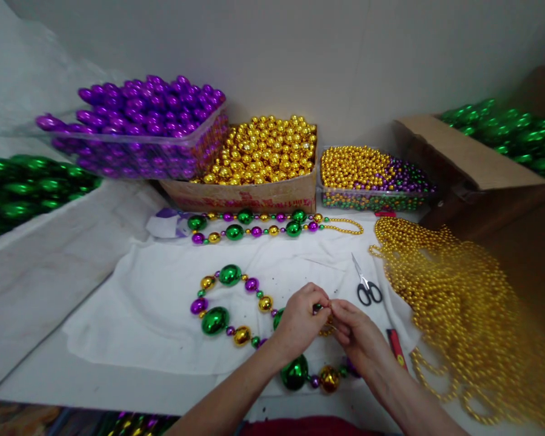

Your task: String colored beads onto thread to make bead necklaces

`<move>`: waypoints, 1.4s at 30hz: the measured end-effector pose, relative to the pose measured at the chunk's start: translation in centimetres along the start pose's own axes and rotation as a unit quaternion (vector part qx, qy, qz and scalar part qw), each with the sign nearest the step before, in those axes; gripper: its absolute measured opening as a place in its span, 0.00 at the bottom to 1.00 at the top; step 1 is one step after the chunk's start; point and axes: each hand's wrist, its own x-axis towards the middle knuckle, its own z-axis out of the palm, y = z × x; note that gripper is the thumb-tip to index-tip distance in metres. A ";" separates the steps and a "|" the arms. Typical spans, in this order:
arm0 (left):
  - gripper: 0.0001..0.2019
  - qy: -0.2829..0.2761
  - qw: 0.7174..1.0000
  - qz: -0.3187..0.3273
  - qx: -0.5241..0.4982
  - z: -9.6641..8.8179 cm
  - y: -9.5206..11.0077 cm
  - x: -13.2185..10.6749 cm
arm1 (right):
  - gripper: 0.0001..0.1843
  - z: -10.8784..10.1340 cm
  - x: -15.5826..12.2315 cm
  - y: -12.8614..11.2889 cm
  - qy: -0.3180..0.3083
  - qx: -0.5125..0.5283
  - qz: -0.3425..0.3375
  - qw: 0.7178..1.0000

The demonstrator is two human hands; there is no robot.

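Observation:
My left hand (300, 318) and my right hand (361, 333) meet fingertip to fingertip over the white cloth, both pinched closed on a part of a bead necklace (215, 321). The exact piece between the fingertips is too small to make out. Small gold beads (326, 329) show just below the fingers. Large green, gold and purple beads of the necklace curve out to the left and pass under my wrists, which hide part of it. A finished-looking bead strand (257, 231) with a thin gold bead loop lies farther back. Black-handled scissors (367, 290) lie open right of my hands.
A red-handled tool (396, 349) lies by my right forearm. Gold bead chains (454, 290) are heaped at right beside a cardboard box (476, 157). Along the back stand a bin of purple beads (136, 139), a box of gold beads (240, 197) and a bin of small mixed beads (376, 197).

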 end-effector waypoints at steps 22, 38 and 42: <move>0.05 -0.100 0.749 -0.171 -0.632 -2.2 -0.9 -0.2 | 0.07 -0.1 -1.6 -1.3 -0.043 -0.391 -0.187 0.900; 0.16 -0.129 0.991 0.038 0.026 -1.9 1.4 -0.6 | 0.12 -2.1 -0.6 -1.9 -0.070 -0.413 -0.116 0.900; 0.13 -0.206 0.976 0.022 0.066 -1.5 1.2 -0.1 | 0.09 -2.0 -0.7 -2.3 -0.060 -0.461 -0.150 0.873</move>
